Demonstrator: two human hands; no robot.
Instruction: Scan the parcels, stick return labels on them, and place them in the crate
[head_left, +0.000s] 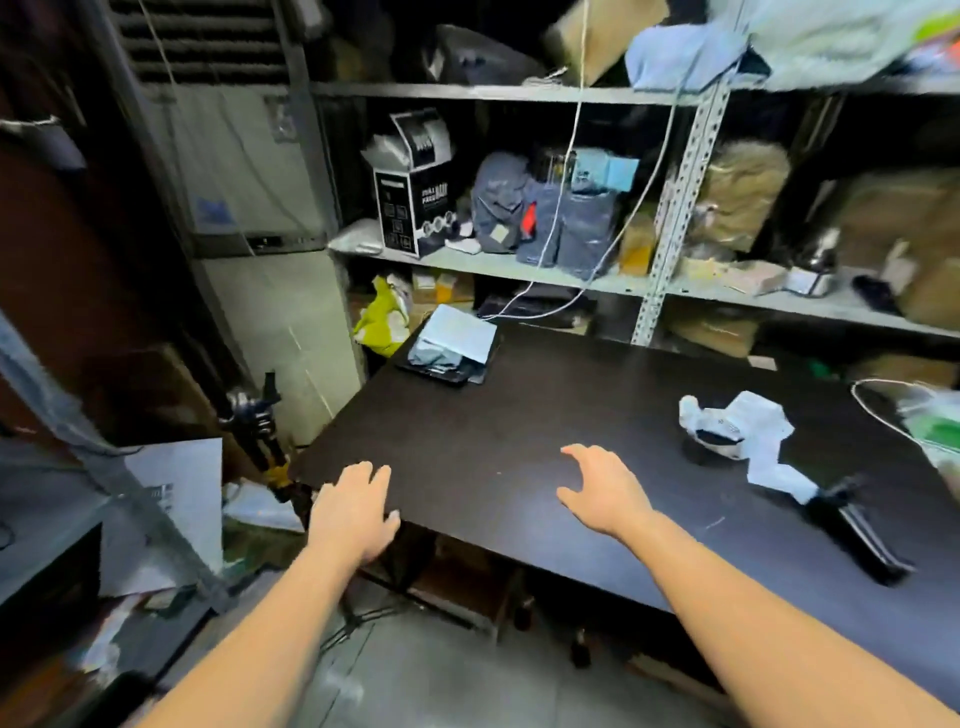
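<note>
Left hand (353, 512) and right hand (602, 493) are empty, fingers loose, at the desk (519, 415); best lift the top grey parcel (457, 338) flat from the far stack.

Of the person only two arms are in view. The left forearm (270, 623) and the right forearm (753, 597) are bare along all the length that shows, slim and smooth. The left grip (358, 506) is a bare hand, and the right grip (602, 491) is the same, with wrists and fingers uncovered. Nails and small marks are too blurred to tell.
</note>
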